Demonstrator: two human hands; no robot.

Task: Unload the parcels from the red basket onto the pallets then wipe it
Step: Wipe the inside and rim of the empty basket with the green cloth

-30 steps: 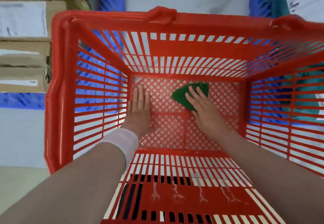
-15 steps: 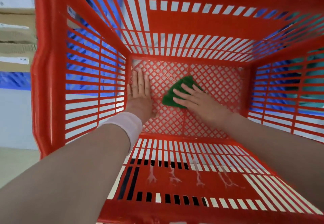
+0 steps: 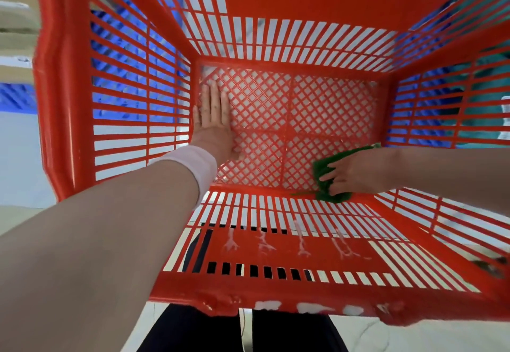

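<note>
One red basket (image 3: pixel 63 103) | left grip (image 3: pixel 214 122) spread flat inside | right grip (image 3: pixel 356 171) pressing green cloth (image 3: pixel 323 169), seemingly flat | blue pallet (image 3: pixel 16 98) behind

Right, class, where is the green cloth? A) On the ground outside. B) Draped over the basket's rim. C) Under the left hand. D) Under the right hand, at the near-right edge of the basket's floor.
D: the right hand presses the green cloth onto the mesh floor of the red basket, where the floor meets the near wall on the right.
</note>
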